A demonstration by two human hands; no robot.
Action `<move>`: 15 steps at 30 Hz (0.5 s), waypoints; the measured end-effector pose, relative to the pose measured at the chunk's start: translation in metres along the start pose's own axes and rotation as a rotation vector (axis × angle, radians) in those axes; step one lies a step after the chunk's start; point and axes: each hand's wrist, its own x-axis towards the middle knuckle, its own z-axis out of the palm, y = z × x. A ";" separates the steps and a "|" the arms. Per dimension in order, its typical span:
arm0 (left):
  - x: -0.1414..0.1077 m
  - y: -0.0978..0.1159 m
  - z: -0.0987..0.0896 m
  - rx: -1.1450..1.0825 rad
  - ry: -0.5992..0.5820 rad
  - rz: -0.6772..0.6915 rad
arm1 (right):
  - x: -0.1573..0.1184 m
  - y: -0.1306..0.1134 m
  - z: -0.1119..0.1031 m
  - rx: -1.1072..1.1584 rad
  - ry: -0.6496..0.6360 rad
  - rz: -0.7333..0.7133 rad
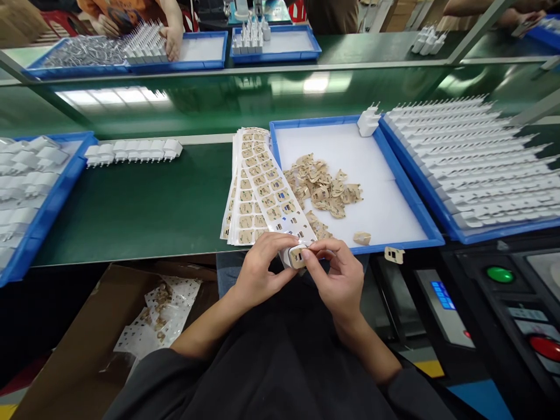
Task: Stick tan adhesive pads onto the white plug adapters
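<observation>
Close to my body, just past the bench's front edge, my left hand (pixel 260 268) grips a white charger plug (pixel 286 258), its end face turned up. On that face lies a tan sticker (pixel 298 257) with small dark cut-outs. My right hand (pixel 339 277) is closed at the sticker's right side, thumb and fingertips pinching its edge; whether it is fully stuck down I cannot tell. Right behind the hands is a fanned stack of sticker sheets (pixel 245 192). A heap of loose tan stickers (pixel 321 186) fills part of the blue-rimmed tray (pixel 409 242).
One charger (pixel 368 121) stands at that tray's far corner. Rows of chargers (pixel 472 169) fill the right tray; more lie in the left tray (pixel 48 224) and in a row (pixel 133 150). A cardboard box (pixel 74 344) holds scraps. A control panel (pixel 476 286) is at right. Co-worker's hand (pixel 172 41) opposite.
</observation>
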 end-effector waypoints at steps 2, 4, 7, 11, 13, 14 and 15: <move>-0.001 0.000 0.000 -0.002 0.001 -0.001 | 0.000 0.000 0.001 -0.038 0.003 -0.030; -0.001 0.000 -0.001 -0.004 0.003 0.002 | 0.000 0.000 0.001 -0.072 0.004 -0.063; -0.001 -0.001 -0.001 0.003 0.008 0.006 | 0.001 -0.002 0.003 -0.134 0.004 -0.126; 0.000 -0.001 0.000 0.027 0.019 0.019 | 0.005 -0.005 0.003 -0.227 -0.002 -0.278; 0.000 -0.002 0.000 0.026 0.056 0.033 | 0.007 -0.005 0.002 -0.225 0.009 -0.263; 0.000 -0.002 0.001 0.022 0.083 0.039 | 0.008 -0.004 0.001 -0.193 0.004 -0.207; 0.000 -0.003 0.001 0.017 0.109 0.044 | 0.009 -0.003 0.000 -0.133 -0.015 -0.128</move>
